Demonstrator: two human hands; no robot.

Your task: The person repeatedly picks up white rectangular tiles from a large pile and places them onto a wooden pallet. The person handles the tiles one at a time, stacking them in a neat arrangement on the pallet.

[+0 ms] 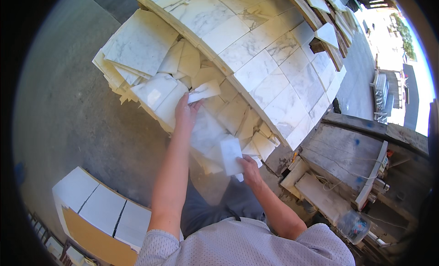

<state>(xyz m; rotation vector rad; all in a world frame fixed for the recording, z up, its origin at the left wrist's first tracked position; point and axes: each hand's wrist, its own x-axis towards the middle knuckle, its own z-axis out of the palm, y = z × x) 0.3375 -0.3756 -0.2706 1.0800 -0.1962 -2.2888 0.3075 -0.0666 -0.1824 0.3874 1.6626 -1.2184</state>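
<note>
My left hand [186,111] grips the near end of a small white marble offcut [206,91], its fingers closed under the piece. The offcut is held above a heap of broken marble pieces [233,112]. Lower and to the right, my right hand [250,170] pinches the right edge of a rectangular white marble tile [231,152], tilted over the heap's near end. Further white pieces show beside and under that tile; I cannot tell whether this hand holds them too. Larger marble slabs [141,39] are stacked at the heap's far left.
Beyond the heap stands a broad stack of veined marble tiles [270,74] in rows. More offcuts lie by wooden boards [304,10] at the far right. A tile saw bench [340,149] with a plastic jug [354,227] is on my right. White panels [103,209] sit at lower left.
</note>
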